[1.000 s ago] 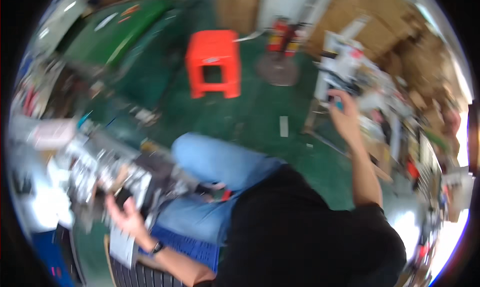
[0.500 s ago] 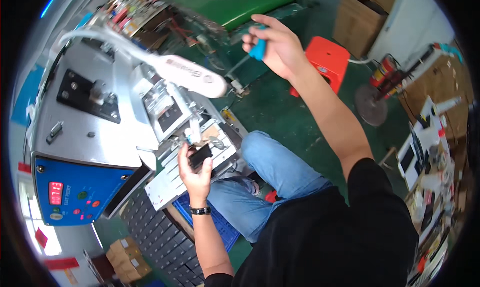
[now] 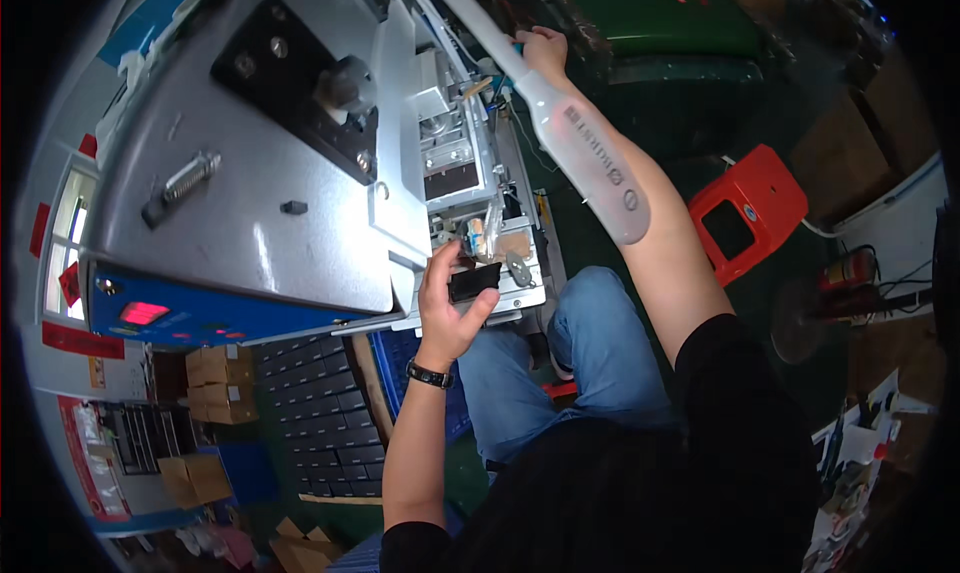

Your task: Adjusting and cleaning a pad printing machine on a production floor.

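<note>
My left hand [image 3: 452, 308] is at the machine's front work plate [image 3: 532, 295], thumb and fingers on either side of a small black rectangular piece [image 3: 473, 283]. A grey oval part [image 3: 518, 268] lies beside it. Farther off, my right hand [image 3: 543, 51] reaches past the machine's far side, fingers curled around a teal-handled tool [image 3: 518, 47]. Only a bit of its handle shows, and its tip is hidden. A translucent white paddle-shaped piece [image 3: 598, 173] on a long arm hangs in front of my right forearm.
The grey metal machine [image 3: 290, 263] with a blue control panel [image 3: 215, 308] fills the left. Dark boxes [image 3: 320, 403] are stacked below it. A red stool [image 3: 752, 213] stands at right, a green-topped table [image 3: 670, 23] behind. Cartons [image 3: 220, 383] are at lower left.
My view has swung left and closer to the machine. My right hand, raised above the floor before, has moved toward the machine's far side with the teal-handled tool. My left hand stays at the black piece.
</note>
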Tool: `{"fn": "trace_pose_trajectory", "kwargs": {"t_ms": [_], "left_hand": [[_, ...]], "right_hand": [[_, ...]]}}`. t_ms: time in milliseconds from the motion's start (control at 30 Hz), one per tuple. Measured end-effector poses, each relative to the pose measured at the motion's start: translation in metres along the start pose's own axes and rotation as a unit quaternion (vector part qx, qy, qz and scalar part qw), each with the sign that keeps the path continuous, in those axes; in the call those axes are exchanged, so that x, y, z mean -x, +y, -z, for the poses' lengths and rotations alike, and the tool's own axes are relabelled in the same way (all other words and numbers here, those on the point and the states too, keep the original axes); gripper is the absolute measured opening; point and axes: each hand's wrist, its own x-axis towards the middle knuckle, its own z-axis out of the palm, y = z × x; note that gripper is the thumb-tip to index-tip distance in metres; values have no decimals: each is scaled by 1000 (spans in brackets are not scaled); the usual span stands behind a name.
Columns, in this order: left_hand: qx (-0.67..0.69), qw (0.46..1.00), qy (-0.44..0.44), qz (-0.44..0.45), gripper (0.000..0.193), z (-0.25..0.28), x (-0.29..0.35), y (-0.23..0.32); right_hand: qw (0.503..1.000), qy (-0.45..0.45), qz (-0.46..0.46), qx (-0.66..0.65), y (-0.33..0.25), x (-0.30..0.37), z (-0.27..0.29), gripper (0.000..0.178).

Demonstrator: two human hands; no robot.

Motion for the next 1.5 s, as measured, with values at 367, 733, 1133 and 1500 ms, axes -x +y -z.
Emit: {"fn": "trace_pose_trajectory", "kwargs": {"t_ms": [367,733,1133,1500], "left_hand": [[-6,1000,-5,7,85,-1,-2,11],[-116,985,-54,114,59,4,3,-38],[-14,999,-44,-18,84,11,-12,-26],[-67,997,-37,-2,65,5,-13,-41]], "right_hand": [[822,-126,112,544,-22,12,53,63],[777,-35,-70,624,-232,400,346,28],[450,508,21,734,-406,739,446,26],[154,442,-304,830,-456,809,583,43]]}}
